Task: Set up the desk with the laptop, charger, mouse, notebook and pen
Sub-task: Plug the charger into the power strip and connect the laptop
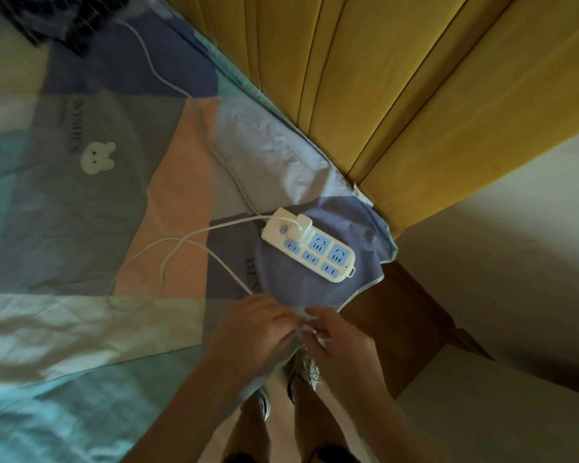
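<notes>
The left hand (pixel 258 332) and right hand (pixel 340 342) meet fingertip to fingertip at the near edge of the bed (pixel 64 212), both pinched on something small and pale between them; a thin white cable (pixel 214 259) runs up into the left hand, though the fingers hide exactly what is gripped. Just beyond the hands, that cable loops across the patchwork bedsheet (pixel 174 182) to a white charger plug (pixel 300 227) seated in a white and blue power strip (pixel 310 250), which lies flat near the corner of the bed. The strip's own thicker cord (pixel 194 108) trails away to the far left, toward a dark blurred object (pixel 47 18) at the far corner. Right of the strip stands a yellow padded headboard (pixel 398 78). Right of the hands, past the bed's edge, pale bare floor (pixel 498 262) lies open, and shoes (pixel 301 375) show below the hands.
</notes>
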